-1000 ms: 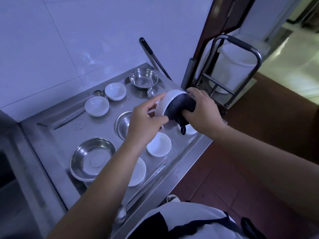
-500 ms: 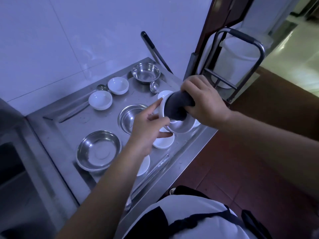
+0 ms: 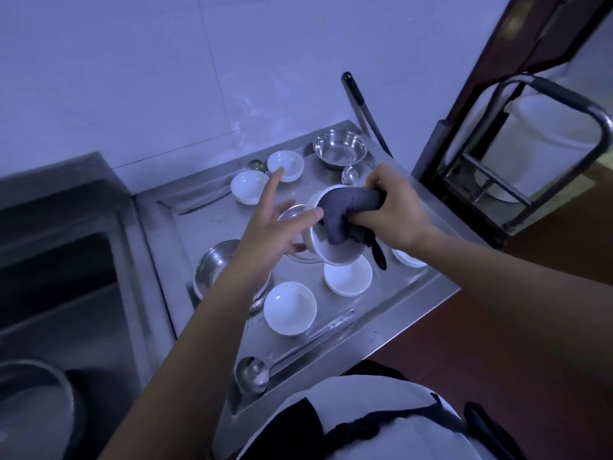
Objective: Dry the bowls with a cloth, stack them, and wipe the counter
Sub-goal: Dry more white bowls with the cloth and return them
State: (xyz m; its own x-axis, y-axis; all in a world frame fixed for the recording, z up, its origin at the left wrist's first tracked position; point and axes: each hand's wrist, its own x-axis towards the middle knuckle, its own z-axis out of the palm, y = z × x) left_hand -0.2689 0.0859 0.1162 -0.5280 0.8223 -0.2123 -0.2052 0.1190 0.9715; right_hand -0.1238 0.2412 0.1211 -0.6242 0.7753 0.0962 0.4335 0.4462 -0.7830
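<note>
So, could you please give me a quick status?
Left hand open, steadying white bowl. Right hand grips cloth inside it. Nothing in the way.

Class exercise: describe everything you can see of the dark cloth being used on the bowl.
The dark cloth looks like soft grey fabric, bunched into a thick wad. The right hand grips it and pushes its end inside the tilted white bowl, held above the steel counter. A dark loop hangs below. The left hand, fingers spread, touches the bowl's rim.
</note>
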